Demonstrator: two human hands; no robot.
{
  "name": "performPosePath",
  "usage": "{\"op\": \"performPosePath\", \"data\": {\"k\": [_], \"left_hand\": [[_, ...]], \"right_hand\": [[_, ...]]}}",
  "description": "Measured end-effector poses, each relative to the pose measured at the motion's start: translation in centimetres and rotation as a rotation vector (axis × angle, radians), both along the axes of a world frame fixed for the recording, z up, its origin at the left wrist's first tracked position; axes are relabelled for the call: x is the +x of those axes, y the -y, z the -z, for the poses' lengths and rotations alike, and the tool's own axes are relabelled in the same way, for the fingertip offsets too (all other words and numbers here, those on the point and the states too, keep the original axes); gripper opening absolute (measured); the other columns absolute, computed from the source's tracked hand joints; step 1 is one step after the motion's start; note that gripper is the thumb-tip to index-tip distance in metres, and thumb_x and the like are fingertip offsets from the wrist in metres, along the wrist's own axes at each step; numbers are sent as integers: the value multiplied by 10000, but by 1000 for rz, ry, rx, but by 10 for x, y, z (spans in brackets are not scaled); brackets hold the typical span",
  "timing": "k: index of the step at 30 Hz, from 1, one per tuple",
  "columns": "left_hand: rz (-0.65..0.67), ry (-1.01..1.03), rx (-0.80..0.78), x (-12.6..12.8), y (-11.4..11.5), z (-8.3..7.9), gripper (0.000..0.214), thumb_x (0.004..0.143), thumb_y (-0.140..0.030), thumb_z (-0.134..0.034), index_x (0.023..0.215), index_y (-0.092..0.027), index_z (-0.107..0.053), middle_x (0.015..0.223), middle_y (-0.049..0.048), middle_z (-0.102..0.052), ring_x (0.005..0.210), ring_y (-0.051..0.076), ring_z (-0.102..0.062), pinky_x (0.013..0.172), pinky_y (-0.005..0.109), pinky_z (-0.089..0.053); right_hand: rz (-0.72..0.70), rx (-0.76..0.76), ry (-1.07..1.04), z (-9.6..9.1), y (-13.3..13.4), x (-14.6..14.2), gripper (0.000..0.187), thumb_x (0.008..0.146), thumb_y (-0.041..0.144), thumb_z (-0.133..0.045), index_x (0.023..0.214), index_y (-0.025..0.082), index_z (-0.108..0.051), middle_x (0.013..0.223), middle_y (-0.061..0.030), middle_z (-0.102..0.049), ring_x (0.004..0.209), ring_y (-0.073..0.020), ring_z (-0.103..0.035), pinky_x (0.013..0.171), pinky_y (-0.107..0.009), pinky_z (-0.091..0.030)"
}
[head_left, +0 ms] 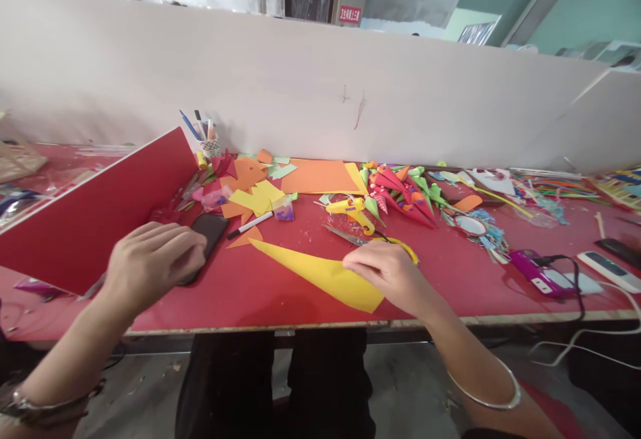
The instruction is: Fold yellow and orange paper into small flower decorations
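The right hand (385,272) pinches the yellow paper wedge (320,270) flat on the red bench (240,295), scissors (344,234) and glue gun (351,209) close at its 12 o'clock, while at 9 o'clock the left hand (150,262) curls over a black phone (210,228) beside a red board (95,215).

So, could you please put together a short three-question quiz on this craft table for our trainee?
1. True or false: the left hand rests on the black phone.
2. The right hand touches which thing? A) the glue gun B) the yellow paper piece C) the marker
3. What colour is the big sheet propped up at the left of the table?
Key: 1 true; 2 B; 3 red.
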State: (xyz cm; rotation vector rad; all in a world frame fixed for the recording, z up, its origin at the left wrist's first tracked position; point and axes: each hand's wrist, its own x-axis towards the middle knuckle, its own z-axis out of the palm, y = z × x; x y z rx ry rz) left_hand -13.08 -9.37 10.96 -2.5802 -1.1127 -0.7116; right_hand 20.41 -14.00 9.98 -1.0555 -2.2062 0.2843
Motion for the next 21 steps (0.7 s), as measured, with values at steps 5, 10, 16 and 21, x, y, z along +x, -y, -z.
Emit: {"op": "performPosePath", "data": {"k": [5,10,16,21], "left_hand": [[194,-208,-185,36,5,-6,400,800,-497,-457,1111,-249,-507,1019,34,-596,920,203,-527,817,327,-372],[269,-212,-246,48,8,-12,330,903,-308,-331,724,-214,-592,655,-9,-569,635,130,-491,663,273,-349],[280,-199,-256,75,15,-18,401,909,-280,-299,603,-172,-534,517,-10,-488,516,126,-437,549,261,-334],[337,-157,-199,83,17,-25,406,915,-286,-284,608,-175,-525,486,-26,-460,475,114,-384,571,263,-358]], "right_hand": [[-153,107,137,-8,-5,-9,283,897,291,-386,775,198,-623,648,16,-628,592,-95,-512,639,-248,-373],[43,279,247,-16,-3,-13,232,886,230,-399,806,196,-614,722,-10,-618,680,-119,-510,738,-299,-374],[123,513,299,-14,4,-52,195,843,189,-400,843,208,-594,910,-12,-606,785,-137,-497,914,-405,-286],[77,638,231,-5,-5,-67,181,800,137,-396,724,204,-546,569,38,-506,618,-118,-418,757,-320,-335]]}}
